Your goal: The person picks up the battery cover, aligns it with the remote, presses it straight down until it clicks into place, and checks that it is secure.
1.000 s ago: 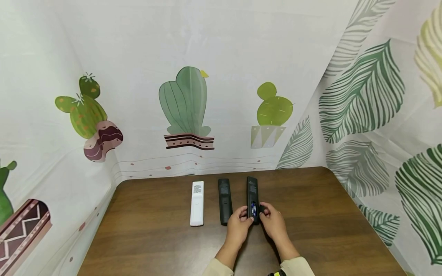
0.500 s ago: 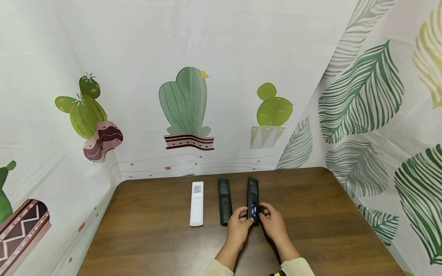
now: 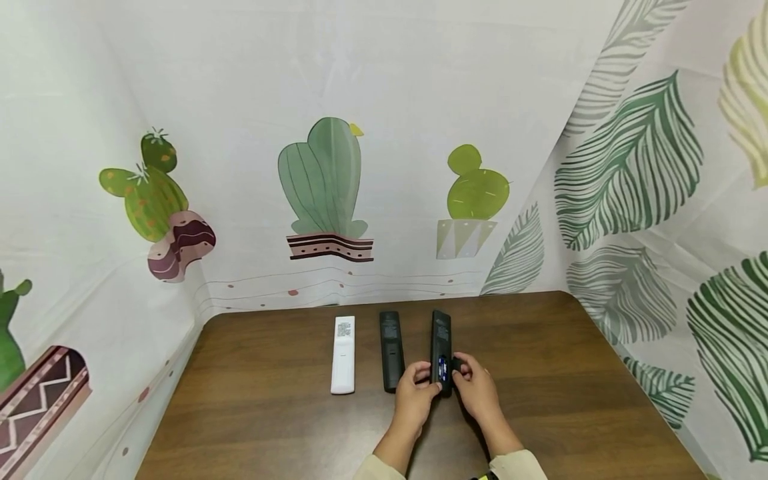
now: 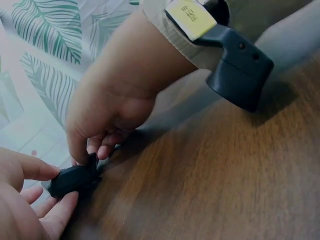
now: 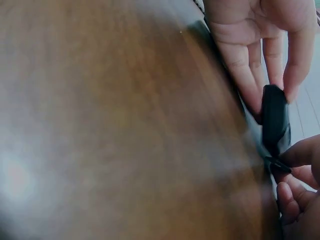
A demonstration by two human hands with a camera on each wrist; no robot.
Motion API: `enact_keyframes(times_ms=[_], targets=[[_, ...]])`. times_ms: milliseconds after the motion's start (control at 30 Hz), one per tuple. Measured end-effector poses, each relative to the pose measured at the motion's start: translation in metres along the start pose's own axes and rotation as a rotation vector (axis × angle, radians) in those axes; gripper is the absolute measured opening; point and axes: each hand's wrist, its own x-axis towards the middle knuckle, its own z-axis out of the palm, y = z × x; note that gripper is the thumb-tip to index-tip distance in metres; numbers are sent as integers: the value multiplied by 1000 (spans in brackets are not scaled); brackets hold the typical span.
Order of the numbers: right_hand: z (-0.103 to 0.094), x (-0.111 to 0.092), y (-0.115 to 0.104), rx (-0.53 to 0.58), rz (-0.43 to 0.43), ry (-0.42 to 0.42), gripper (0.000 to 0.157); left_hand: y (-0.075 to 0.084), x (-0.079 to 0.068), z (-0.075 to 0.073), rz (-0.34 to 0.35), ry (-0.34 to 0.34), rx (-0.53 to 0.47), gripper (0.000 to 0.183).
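Observation:
A black remote control (image 3: 441,337) stands face down at the right of a row, its battery compartment uncovered and blue batteries (image 3: 443,369) showing inside. My left hand (image 3: 413,399) grips its lower end, thumb on the near edge and fingers along the left side. In the left wrist view, the remote's end (image 4: 69,181) sits between thumb and fingers. My right hand (image 3: 478,392) pinches a small black battery cover (image 3: 457,364) just right of the compartment. The right wrist view shows this cover (image 5: 278,165) as a thin piece, tilted beside the remote.
Left of the hands, a second black remote (image 3: 392,350) and a white remote (image 3: 343,357) lie face down on the brown wooden table (image 3: 270,400). A patterned cloth (image 3: 396,167) hangs behind the table's back edge.
The held remote has shifted slightly to the right and towards me, tilting a little. Both hands keep their grips and have barely moved.

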Motion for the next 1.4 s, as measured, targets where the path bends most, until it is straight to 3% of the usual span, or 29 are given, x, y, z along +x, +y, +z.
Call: enact_keyframes(times_ms=[333, 700, 1200, 1400], targets=[[-1, 0, 4, 64, -14, 27, 38, 14, -7, -8, -36, -87, -146, 50], [-3, -2, 8, 139, 1, 45, 37, 20, -8, -15, -54, -124, -225, 53], [-18, -3, -20, 285, 33, -23, 44, 32, -11, -29, -78, -108, -269, 56], [-21, -6, -32, 399, 50, -47, 43, 36, -15, -31, -85, -125, -277, 59]])
